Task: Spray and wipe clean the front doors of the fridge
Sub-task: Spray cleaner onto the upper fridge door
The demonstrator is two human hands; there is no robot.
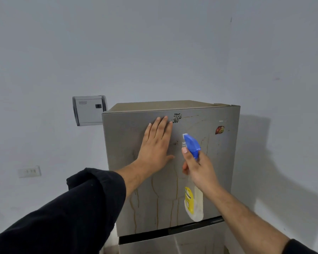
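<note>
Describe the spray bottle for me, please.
The spray bottle has a blue trigger head with a white nozzle, and a pale see-through plastic body bearing a yellow label. The right hand grips its neck, one finger on the trigger. It hangs roughly upright, close before the stained upper fridge door, nozzle aimed at it.

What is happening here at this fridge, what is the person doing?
A person stands at the fridge. The left hand lies flat on the upper door, fingers straight. The right hand grips a spray bottle with a blue trigger head, nozzle pointing at the door. Brown drip stains and a dark smudge mark the door; no cloth is in view.
</note>
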